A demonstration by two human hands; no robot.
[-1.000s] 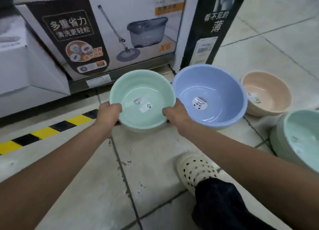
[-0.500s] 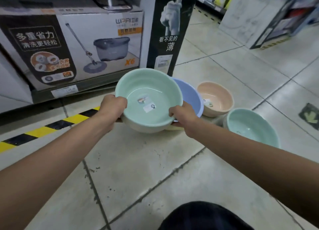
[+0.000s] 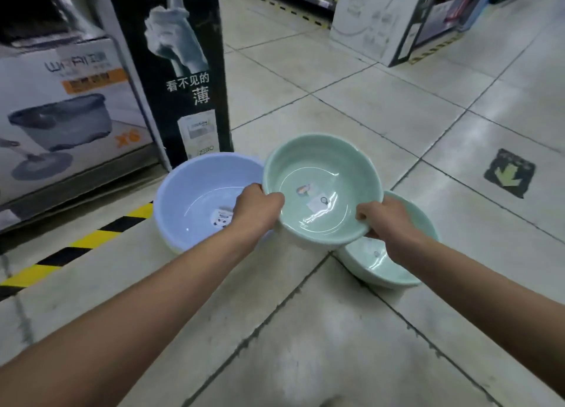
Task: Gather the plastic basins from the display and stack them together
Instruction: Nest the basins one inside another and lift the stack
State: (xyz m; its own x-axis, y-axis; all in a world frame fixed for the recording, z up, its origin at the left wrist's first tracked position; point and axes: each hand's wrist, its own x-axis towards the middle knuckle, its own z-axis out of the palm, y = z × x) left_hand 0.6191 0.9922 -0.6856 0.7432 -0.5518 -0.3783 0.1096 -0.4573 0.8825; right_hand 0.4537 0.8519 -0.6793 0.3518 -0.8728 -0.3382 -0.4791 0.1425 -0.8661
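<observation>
Hands (image 3: 321, 215) gripping green basin (image 3: 324, 174), lower basin (image 3: 397, 266) half-hidden

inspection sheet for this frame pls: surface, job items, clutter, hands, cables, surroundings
Surface: tiled floor, grout lines stained; hazard tape at left.
Job's things: held green basin, upright, stickers inside; blue basin on floor to its left; second green basin on floor, partly under the held one.
Clutter: nothing seen.
Hands: left hand and right hand grip opposite sides of the held basin's rim.
Cables: nothing seen.
Surroundings: mop bucket box, tall black box, green arrow floor sticker, display boxes behind.
</observation>
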